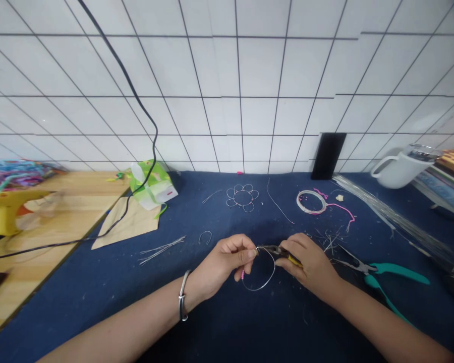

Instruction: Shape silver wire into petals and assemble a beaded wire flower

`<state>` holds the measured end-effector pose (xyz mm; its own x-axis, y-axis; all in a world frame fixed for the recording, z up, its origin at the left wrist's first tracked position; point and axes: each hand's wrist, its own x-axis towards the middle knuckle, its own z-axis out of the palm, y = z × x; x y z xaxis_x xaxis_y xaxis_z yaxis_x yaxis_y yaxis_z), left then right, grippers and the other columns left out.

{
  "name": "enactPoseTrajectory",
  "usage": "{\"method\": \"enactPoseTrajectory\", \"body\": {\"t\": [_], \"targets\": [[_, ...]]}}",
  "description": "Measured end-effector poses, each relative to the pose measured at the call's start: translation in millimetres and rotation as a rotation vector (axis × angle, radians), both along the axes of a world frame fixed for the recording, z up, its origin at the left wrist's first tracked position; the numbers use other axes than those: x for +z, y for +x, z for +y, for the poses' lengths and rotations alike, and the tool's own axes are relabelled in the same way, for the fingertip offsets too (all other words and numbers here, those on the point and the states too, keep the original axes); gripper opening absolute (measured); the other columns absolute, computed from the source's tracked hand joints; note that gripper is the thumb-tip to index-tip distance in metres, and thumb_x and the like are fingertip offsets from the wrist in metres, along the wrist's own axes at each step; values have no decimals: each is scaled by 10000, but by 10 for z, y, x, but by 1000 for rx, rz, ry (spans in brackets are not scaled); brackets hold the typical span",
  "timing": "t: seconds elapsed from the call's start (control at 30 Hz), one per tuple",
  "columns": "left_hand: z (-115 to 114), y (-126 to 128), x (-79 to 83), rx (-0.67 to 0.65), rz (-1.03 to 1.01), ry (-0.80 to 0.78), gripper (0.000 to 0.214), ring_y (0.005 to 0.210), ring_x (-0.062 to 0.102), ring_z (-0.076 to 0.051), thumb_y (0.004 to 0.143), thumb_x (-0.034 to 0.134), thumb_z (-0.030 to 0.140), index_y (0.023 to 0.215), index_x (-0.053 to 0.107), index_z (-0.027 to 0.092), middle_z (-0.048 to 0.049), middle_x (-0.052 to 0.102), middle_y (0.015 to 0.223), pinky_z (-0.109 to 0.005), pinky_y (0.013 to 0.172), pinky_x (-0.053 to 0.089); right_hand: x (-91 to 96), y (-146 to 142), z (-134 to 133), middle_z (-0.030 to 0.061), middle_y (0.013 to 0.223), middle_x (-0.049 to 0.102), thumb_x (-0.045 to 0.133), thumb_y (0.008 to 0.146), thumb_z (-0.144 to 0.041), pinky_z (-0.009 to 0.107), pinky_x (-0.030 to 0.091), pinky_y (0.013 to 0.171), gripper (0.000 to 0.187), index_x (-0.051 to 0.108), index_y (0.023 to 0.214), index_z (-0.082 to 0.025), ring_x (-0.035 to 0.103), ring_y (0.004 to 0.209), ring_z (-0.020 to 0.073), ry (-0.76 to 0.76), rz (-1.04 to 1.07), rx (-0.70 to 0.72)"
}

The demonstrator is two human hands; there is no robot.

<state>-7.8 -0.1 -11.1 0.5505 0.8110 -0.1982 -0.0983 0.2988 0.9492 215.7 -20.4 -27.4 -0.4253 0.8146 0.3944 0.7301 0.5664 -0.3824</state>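
My left hand [227, 262] pinches the top of a thin wire loop [263, 285] that hangs down over the blue cloth, with a small pink bit at the loop's left side. Closed around small yellow-handled pliers [278, 250], my right hand [312, 264] has their jaws meeting the wire right at my left fingertips. A silver bangle sits on my left wrist.
Teal-handled pliers [382, 275] lie to the right. A wire flower [242, 196], wire coil [310, 201] with pink cord, loose wire pieces [161, 249] and a small wire hook [205, 237] lie on the blue cloth [98, 287]. Yellow glue gun [7, 212] far left, white jug [403, 166] back right.
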Motion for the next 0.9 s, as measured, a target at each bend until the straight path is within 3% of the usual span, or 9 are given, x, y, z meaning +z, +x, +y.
{"method": "enactPoseTrajectory", "body": {"t": [0.5,0.9], "targets": [[-7,19,-43,42,27,64,178,442,349,-42,791,562,287,717,522,130,33,508,566,-188,437,249,55,-46,-44,71,882,524,514,825,-362,335,448,730,252,530,997,-178,502,828,179,-167,70,43],[-23,17,-62,65,78,157,169,432,308,-36,825,508,257,707,475,141,45,473,559,-183,435,245,96,-114,-115,58,867,516,464,849,-372,326,427,743,246,542,989,-185,503,821,176,-327,39,-26]]}}
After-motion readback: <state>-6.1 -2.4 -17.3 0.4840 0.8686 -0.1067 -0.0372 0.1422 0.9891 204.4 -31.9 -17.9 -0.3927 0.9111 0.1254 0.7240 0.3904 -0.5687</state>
